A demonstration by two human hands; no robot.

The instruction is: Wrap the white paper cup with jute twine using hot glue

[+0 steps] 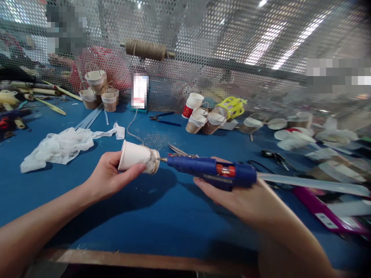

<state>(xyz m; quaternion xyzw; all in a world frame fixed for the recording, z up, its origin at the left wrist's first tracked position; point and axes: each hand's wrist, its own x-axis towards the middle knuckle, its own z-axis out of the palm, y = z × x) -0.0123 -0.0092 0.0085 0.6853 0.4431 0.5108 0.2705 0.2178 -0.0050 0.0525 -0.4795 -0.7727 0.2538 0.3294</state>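
My left hand (108, 175) is closed round a white paper cup (136, 156) held on its side, its base pointing right. My right hand (234, 197) grips a blue glue gun (211, 170) with an orange trigger; a clear glue stick (307, 184) sticks out of its back. The gun's metal tip touches the cup's base rim. A length of twine (132, 127) runs from the cup up toward the twine spool (146, 49) on the mesh wall. Both hands hover above the blue table (145, 220).
A crumpled white plastic bag (58, 146) lies at left. Twine-wrapped cups (98, 90) stand at the back left, more cups (203, 117) and a yellow object (232, 107) at the back centre. Pliers (164, 117), scissors (275, 157), a purple box (327, 212) and another person behind the mesh.
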